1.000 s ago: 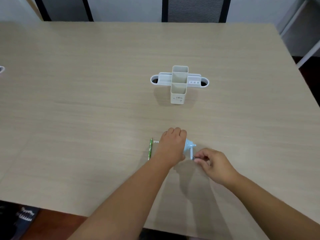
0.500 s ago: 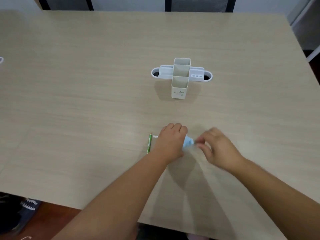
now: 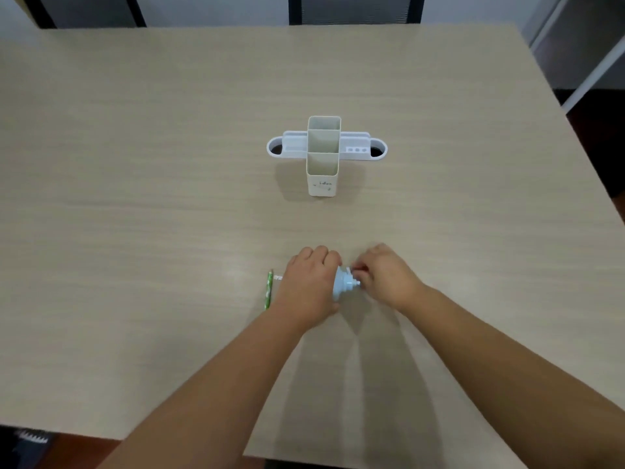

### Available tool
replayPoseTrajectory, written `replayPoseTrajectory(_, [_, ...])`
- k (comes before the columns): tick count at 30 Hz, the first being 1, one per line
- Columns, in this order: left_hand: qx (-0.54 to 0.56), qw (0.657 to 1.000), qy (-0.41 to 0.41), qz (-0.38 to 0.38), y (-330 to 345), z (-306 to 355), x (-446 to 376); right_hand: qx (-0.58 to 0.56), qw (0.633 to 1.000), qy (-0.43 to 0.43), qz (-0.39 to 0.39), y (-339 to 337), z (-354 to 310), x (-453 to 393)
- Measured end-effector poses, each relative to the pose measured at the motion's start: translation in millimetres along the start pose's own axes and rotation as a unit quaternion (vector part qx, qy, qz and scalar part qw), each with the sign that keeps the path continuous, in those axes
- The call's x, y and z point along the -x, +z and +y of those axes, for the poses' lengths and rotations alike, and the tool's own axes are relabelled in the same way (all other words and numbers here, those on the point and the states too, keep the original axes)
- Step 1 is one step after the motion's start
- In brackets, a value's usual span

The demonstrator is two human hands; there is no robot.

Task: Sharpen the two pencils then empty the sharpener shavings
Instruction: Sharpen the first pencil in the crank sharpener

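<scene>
A light blue crank sharpener (image 3: 343,285) stands on the table near the front middle. My left hand (image 3: 309,286) is clamped over its body and hides most of it. My right hand (image 3: 382,277) pinches the small crank handle (image 3: 355,273) on the sharpener's right side. A green pencil (image 3: 269,289) lies on the table just left of my left hand. A short white stub (image 3: 278,277), possibly the end of a second pencil, sticks out from under my left hand; the rest of it is hidden.
A white desk organiser (image 3: 323,154) with tall square cups and low side trays stands in the middle of the wooden table (image 3: 135,198). Dark chairs (image 3: 355,8) line the far edge. The table's right edge drops off to a dark floor.
My right hand has swung from below the sharpener up and around to its upper right, turning the crank. My left hand has stayed on the sharpener. The camera has shifted slightly.
</scene>
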State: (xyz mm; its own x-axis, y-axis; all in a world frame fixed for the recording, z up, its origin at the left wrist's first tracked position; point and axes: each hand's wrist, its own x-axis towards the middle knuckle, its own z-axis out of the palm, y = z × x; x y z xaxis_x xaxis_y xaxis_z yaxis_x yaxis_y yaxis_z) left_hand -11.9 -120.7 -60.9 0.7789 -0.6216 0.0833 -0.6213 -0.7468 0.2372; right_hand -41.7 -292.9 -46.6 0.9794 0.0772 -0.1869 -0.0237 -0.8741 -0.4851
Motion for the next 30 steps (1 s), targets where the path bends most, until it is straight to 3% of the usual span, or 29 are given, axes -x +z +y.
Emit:
replayPoseTrajectory(2, [0.008, 1.0, 0.0, -0.001, 1.7, -1.0, -1.5, 0.033, 0.994, -0.051, -0.086, 11.8, -4.0, 25.3])
replayPoseTrajectory(4, [0.004, 1.0, 0.002, -0.012, 1.8, -1.2, 0.5, -0.019, 0.989, -0.103, -0.106, -0.5, -12.5, 55.3])
replayPoseTrajectory(7, [0.004, 1.0, 0.006, -0.009, -0.5, -3.2, -0.8, -0.057, 0.993, -0.089, 0.044, -22.5, -10.5, 35.1])
replayPoseTrajectory(9, [-0.002, 1.0, 0.015, -0.015, -1.4, -3.5, 0.0, -0.033, 0.996, -0.026, 0.078, -19.1, -5.4, 6.8])
replayPoseTrajectory(12, [0.002, 1.0, 0.005, -0.009, -0.9, -1.4, -1.1, 0.013, 0.997, -0.035, -0.066, 5.1, -5.3, 16.5])
replayPoseTrajectory(14, [-0.004, 1.0, 0.008, -0.015, 0.4, -1.7, -0.4, -0.012, 0.992, -0.086, -0.094, 2.8, -15.0, 49.8])
replayPoseTrajectory(17, [-0.012, 1.0, 0.011, -0.021, -1.4, -2.0, -1.0, -0.066, 0.992, -0.104, 0.007, -25.7, -22.4, 51.2])
replayPoseTrajectory(19, [-0.01, 1.0, 0.013, -0.019, -1.1, -2.9, -0.8, -0.044, 0.994, -0.05, 0.084, -30.9, -16.1, 19.5])
replayPoseTrajectory(21, [-0.012, 1.0, 0.007, -0.021, -1.5, -0.9, -0.3, -0.013, 0.999, -0.006, 0.041, -18.0, -10.4, -0.3])
replayPoseTrajectory(23, [-0.011, 1.0, 0.001, -0.022, -0.5, 0.4, -1.6, 0.007, 0.999, -0.027, -0.043, 5.7, -8.6, 13.5])
replayPoseTrajectory(25, [-0.017, 0.999, -0.006, -0.029, 0.5, 1.4, -1.0, -0.028, 0.995, -0.061, -0.075, 5.7, -17.1, 48.1])
replayPoseTrajectory(26, [-0.021, 0.999, -0.006, -0.033, 0.5, 1.1, -1.1, -0.058, 0.994, -0.073, -0.065, -1.3, -19.5, 58.6])
replayPoseTrajectory(28, [-0.023, 0.999, -0.001, -0.029, 0.2, 0.2, -1.9, -0.088, 0.993, -0.078, 0.027, -18.4, -21.5, 51.0])
replayPoseTrajectory(30, [-0.03, 0.999, 0.003, -0.031, -1.0, 0.0, -1.7, -0.074, 0.991, -0.02, 0.11, -21.9, -15.2, 18.7])
